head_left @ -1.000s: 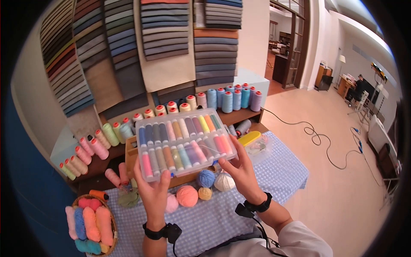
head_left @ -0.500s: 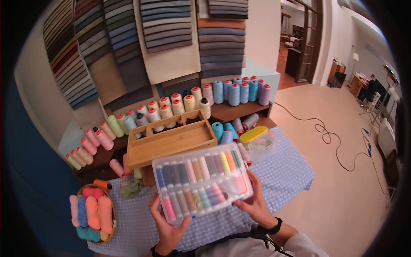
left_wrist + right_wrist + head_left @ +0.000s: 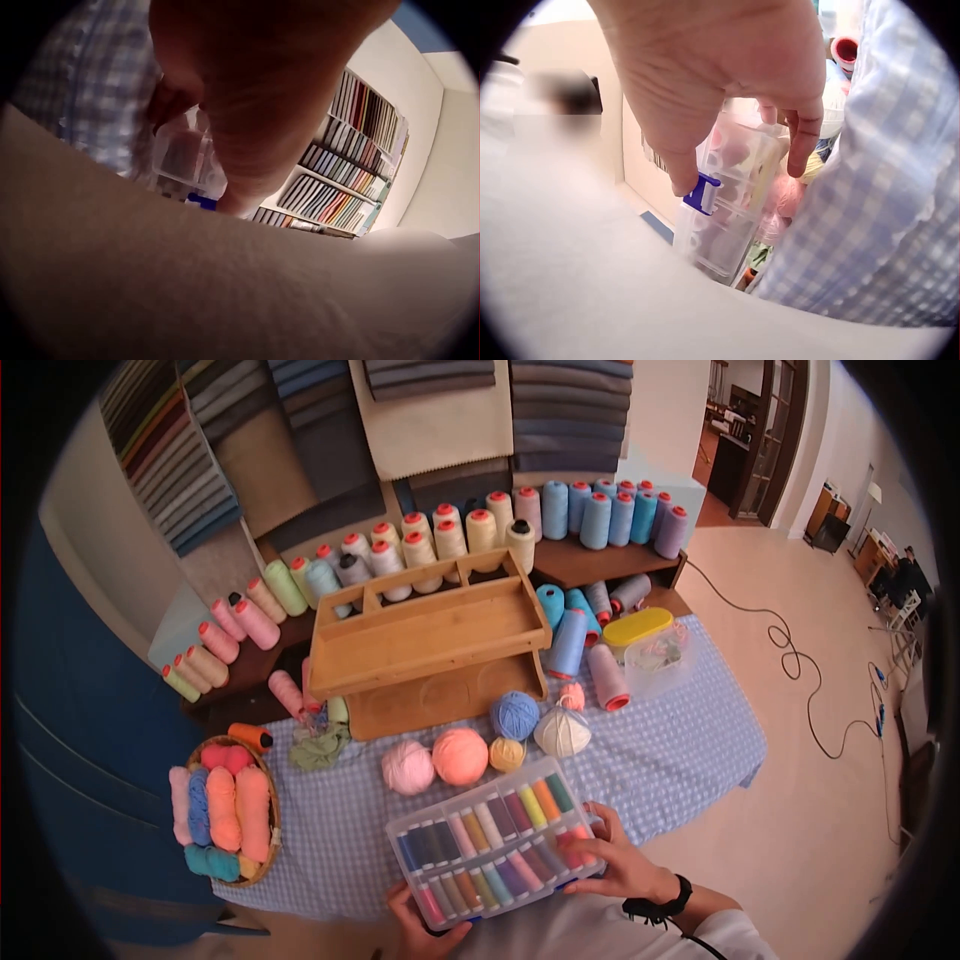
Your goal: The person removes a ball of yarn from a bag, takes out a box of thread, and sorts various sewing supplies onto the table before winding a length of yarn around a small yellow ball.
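Observation:
A clear plastic thread case (image 3: 492,800) with two rows of colored thread spools is held tilted at the near edge of the table. My left hand (image 3: 425,930) grips its lower left corner, thumb along the near side. At the right end my right hand (image 3: 630,868) holds it, fingers round the side and over the lid. In the right wrist view the thumb sits at a blue latch (image 3: 701,195) on the case's edge. The left wrist view catches a corner of the case (image 3: 184,154) beyond my palm, with much of it hidden by the hand.
Balls of yarn (image 3: 460,757) lie just beyond the case on the checked tablecloth (image 3: 690,730). Behind them stands a wooden organizer (image 3: 430,630). A basket of yarn skeins (image 3: 272,840) sits left; a yellow-lidded clear container (image 3: 655,660) is at right. Thread cones (image 3: 450,540) line the back shelf.
Both hands have brought the thread case down and toward the body, off from in front of the wooden organizer. The organizer and yarn balls now show in full. The head view has tilted downward.

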Motion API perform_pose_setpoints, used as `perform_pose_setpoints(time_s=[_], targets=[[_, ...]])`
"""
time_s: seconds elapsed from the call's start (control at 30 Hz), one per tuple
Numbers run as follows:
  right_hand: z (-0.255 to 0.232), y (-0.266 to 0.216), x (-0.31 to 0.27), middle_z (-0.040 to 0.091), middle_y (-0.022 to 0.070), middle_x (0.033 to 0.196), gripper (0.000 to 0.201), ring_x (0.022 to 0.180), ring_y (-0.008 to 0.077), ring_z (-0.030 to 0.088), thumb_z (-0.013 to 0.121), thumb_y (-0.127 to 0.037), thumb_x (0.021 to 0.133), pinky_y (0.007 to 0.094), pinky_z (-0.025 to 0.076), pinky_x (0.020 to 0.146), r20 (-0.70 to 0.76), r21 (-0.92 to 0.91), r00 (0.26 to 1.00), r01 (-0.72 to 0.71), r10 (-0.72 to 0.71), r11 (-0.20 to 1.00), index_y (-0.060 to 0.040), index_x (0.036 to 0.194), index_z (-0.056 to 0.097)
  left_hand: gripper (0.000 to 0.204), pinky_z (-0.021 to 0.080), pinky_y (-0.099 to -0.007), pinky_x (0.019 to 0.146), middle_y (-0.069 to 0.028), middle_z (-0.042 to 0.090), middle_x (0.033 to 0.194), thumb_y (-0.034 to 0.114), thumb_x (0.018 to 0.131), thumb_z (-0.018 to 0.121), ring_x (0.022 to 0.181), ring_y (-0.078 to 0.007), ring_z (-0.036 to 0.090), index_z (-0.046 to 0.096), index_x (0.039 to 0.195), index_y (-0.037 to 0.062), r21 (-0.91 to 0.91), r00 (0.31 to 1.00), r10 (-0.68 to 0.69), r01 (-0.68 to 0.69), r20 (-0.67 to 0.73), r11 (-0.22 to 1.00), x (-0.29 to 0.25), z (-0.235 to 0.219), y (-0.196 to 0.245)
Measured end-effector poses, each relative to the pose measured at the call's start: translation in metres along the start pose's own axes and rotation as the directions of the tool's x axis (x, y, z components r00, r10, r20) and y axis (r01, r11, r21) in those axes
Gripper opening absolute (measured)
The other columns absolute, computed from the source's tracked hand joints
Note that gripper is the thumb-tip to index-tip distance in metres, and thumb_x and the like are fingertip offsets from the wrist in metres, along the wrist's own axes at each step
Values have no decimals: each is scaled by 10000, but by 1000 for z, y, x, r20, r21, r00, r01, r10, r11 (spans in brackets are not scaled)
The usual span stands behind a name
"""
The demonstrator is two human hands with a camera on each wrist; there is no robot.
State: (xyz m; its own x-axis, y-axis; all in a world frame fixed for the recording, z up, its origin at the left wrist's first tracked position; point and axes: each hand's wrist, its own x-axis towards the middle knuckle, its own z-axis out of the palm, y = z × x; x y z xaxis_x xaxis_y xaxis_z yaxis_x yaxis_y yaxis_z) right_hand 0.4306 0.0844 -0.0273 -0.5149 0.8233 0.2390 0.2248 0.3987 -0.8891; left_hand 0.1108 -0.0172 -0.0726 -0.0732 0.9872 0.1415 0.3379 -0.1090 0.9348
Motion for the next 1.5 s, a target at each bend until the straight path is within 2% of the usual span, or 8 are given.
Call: perform_pose_setpoints(time_s=[0.07,0.1,0.33,0.4,0.5,1.23,1.43,1.5], targets=[[-1,-1,-4,339,192,1376,606,1216,364,424,847,-318,726,414,435,955,28,15,997,-78,78,997,-134,1250,605,820,454,-404,950,-153,440,1263,269,784,810,1126,-248,518,303,1356,-26,62,1000,19,-20,25,998,3,-2,7],[-2,-2,-2,355,209,1362,606,1161,364,457,846,-331,719,411,435,949,31,-91,997,-68,71,994,-152,1250,616,916,328,-461,1061,-186,334,1322,313,677,859,1288,-337,361,317,1334,-23,305,994,48,-77,101,949,9,-14,18],[7,-6,-3,313,280,1434,553,1190,387,427,819,-324,726,466,425,943,-86,-393,996,-63,31,917,-216,1240,645,925,298,-487,1080,-176,308,1373,425,703,815,1315,-389,322,327,1355,-15,475,981,192,-175,12,862,20,-7,19],[11,2,-10,381,214,1424,479,1187,341,460,812,-249,731,429,441,937,-61,-641,940,221,-335,735,-223,1189,675,869,307,-506,1076,-192,309,1389,435,732,790,1328,-408,314,365,1347,-9,546,947,305,-311,105,778,25,-8,23],[5,3,-11,469,123,1384,406,1150,283,508,785,-171,749,372,457,934,159,-669,895,408,-417,621,-231,1140,696,755,320,-536,1064,-211,339,1406,450,781,743,1335,-438,319,448,1312,2,603,913,344,-404,220,687,38,-3,37],[18,9,-9,603,91,1246,187,1161,256,539,747,-254,782,384,403,970,79,-591,898,391,-432,705,-149,865,616,699,245,-646,1084,-224,448,1367,386,729,785,1317,-484,345,519,1253,7,625,910,241,-407,336,667,54,1,59],[18,21,-13,592,139,1252,414,1196,314,526,764,-329,802,407,408,977,-24,-451,883,408,-468,793,-62,1055,574,907,283,-604,1069,-249,275,1467,431,711,818,1348,-463,291,387,1375,-11,481,951,256,-309,175,820,42,0,34],[17,18,-9,503,217,1340,678,1210,377,503,781,-375,774,422,411,982,-144,-499,945,186,-293,846,-12,1256,473,1007,283,-574,1077,-254,242,1476,429,694,834,1352,-445,290,292,1419,-13,484,971,213,-240,110,842,38,1,37]])
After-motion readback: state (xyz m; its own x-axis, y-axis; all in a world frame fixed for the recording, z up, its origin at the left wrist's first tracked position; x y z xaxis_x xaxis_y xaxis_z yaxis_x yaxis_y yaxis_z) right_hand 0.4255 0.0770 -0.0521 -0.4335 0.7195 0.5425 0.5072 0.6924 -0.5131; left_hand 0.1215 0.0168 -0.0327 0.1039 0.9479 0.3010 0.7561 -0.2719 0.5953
